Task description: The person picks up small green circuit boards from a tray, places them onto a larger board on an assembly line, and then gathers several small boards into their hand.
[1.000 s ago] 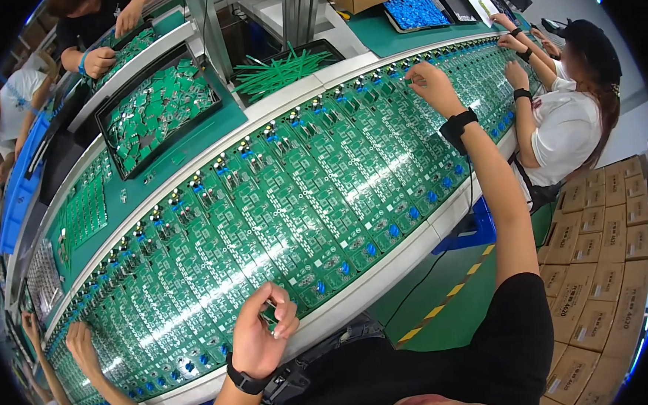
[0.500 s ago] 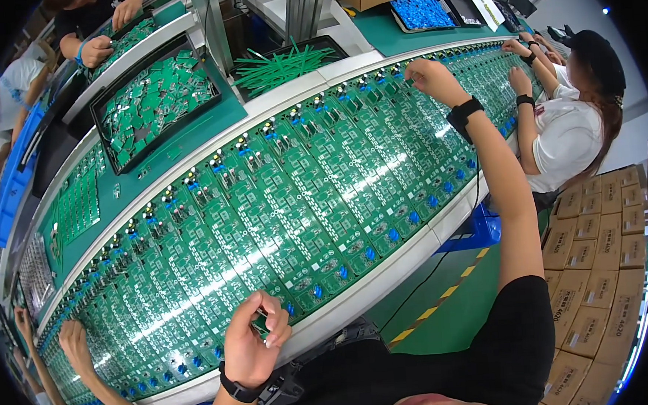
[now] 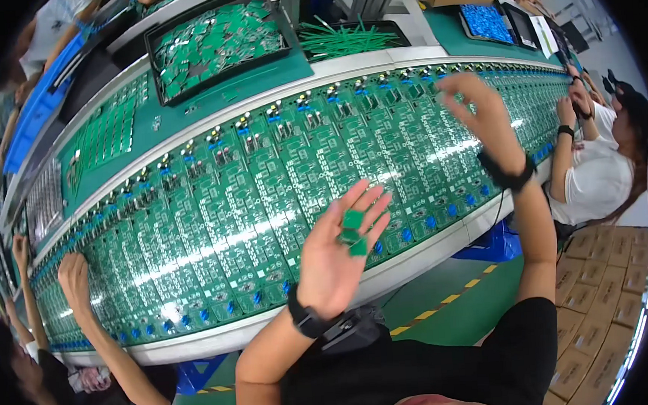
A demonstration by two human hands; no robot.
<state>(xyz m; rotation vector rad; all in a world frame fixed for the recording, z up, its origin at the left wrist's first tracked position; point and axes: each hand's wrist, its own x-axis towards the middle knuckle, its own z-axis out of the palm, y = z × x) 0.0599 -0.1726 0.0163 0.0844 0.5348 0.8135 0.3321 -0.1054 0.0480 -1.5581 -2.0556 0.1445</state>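
Several small green circuit boards lie across the fingers of my left hand, which is turned palm up above the near part of the line. Beneath it runs a long row of large green circuit boards, side by side, with blue parts at the near edge and small upright boards and components at the far edge. My right hand is raised over the row's far side, right of the upright small boards. Its thumb and fingers are apart, slightly blurred, with nothing visible between them.
Beyond the line stand a black tray heaped with small green boards, a tray of green strips and a tray of blue parts. Co-workers' hands reach in at left and right. Cardboard boxes are stacked behind at right.
My left hand has moved up and to the right and uncurled, showing the small boards. My right hand's fingers have spread apart near the far edge. The whole view has shifted.
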